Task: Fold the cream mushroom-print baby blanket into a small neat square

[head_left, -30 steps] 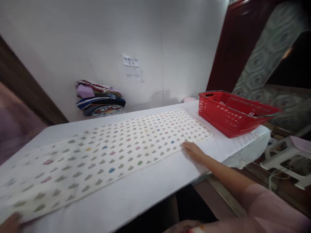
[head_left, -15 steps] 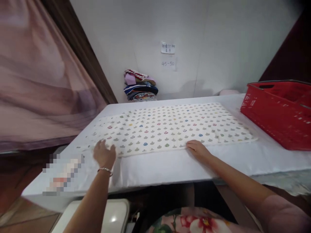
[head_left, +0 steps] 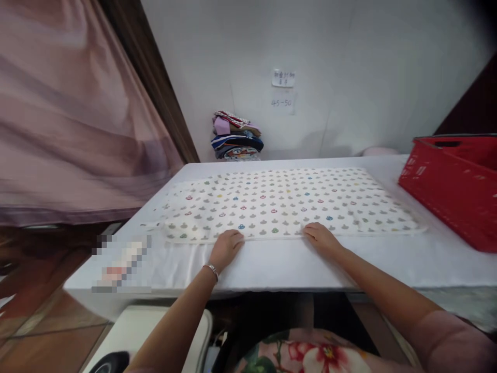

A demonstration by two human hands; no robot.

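At fingertips (head_left: pixel 235 235) of both hands (head_left: pixel 227 247) (head_left: pixel 320 239), cloth (head_left: pixel 287 199) edge

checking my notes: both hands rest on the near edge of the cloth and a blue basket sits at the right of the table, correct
The basket is red, not blue, as the head view shows. Left hand and right hand do rest on the cloth's near edge, basket at the table's right.
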